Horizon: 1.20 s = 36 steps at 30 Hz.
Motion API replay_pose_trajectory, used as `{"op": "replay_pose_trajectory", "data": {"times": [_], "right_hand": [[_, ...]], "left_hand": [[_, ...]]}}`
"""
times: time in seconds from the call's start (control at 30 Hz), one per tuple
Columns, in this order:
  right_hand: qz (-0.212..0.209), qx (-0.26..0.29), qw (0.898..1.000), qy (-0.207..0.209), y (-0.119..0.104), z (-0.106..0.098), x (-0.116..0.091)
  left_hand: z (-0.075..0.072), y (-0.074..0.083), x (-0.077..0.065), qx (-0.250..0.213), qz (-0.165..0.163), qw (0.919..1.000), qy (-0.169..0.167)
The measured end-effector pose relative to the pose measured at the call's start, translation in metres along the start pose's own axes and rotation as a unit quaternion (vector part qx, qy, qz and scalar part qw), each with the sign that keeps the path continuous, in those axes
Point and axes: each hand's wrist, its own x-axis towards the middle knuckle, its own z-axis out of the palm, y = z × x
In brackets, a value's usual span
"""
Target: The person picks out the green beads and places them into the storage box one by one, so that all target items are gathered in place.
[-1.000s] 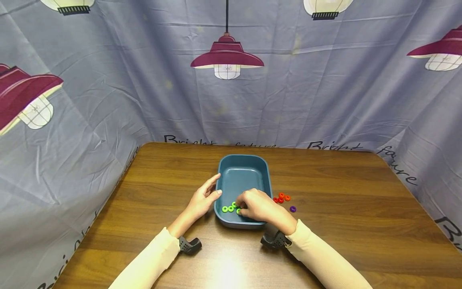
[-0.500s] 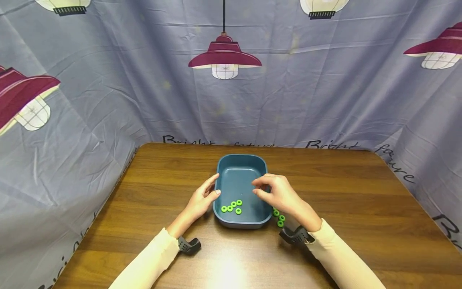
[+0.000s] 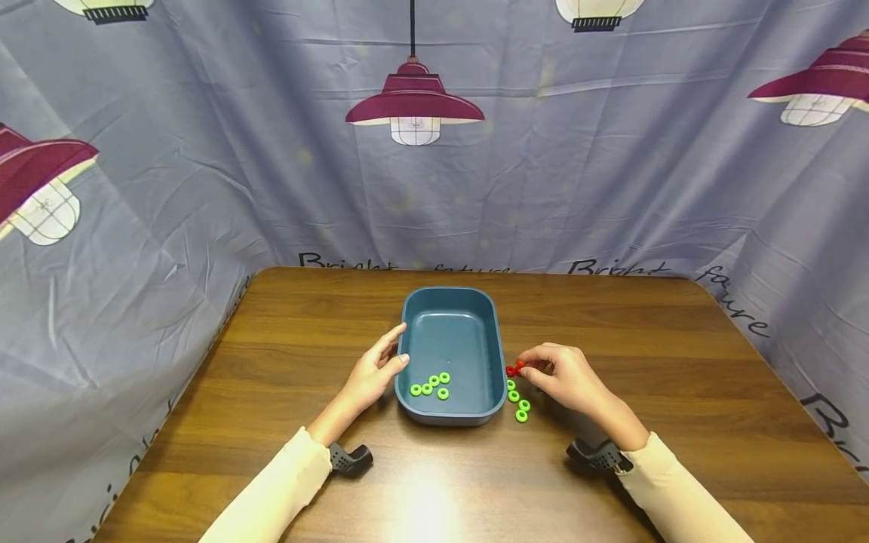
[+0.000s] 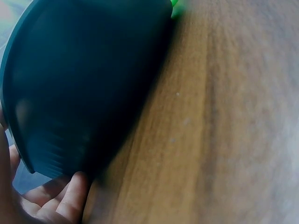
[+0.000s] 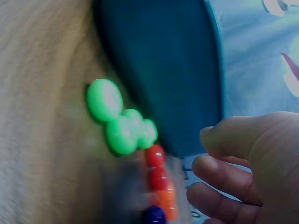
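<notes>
A blue tray [image 3: 450, 415] stands on the table, with several small green rings [image 3: 434, 381] lying on its floor near the front. My left hand [image 3: 370, 378] rests against the tray's left side, fingers spread and the thumb at the rim. Its fingertips touch the outer wall in the left wrist view. Just right of the tray, my right hand [image 3: 566, 377] is at the red rings [image 3: 511, 371], thumb and fingers loosely bent. The right wrist view shows a gap between its fingers and the red, orange [image 5: 168, 203] and purple [image 5: 154, 215] pieces; nothing is seen held.
More green rings [image 3: 522, 411] lie on the wooden table [image 3: 326, 324] along the tray's right side. A printed curtain [image 3: 339, 188] hangs behind the table and along both sides. Each wrist carries a black strap mount [image 3: 597, 455].
My right hand has left the tray's front, risen over its right rim and come down beside the red rings. Green rings right of the tray have come into view. My left hand stays put.
</notes>
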Motion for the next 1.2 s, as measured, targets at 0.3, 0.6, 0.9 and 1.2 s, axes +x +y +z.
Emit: {"op": "replay_pose_trajectory", "data": {"times": [0.3, 0.6, 0.9, 1.2], "right_hand": [[-0.005, -0.008, 0.999, -0.046, 0.004, 0.022, -0.002], [0.0, -0.081, 0.996, -0.046, -0.002, 0.035, 0.007], [0.004, -0.11, 0.993, -0.044, -0.004, 0.038, 0.009], [0.002, -0.096, 0.994, -0.048, -0.002, 0.036, 0.012]], "left_hand": [[0.001, 0.0, -0.001, -0.012, -0.002, 0.9999, -0.003], [0.002, 0.0, -0.002, -0.008, -0.004, 0.9999, 0.004], [0.004, -0.001, -0.001, -0.006, 0.007, 0.9999, 0.005], [0.001, -0.001, -0.001, -0.01, 0.003, 0.9999, 0.008]]}}
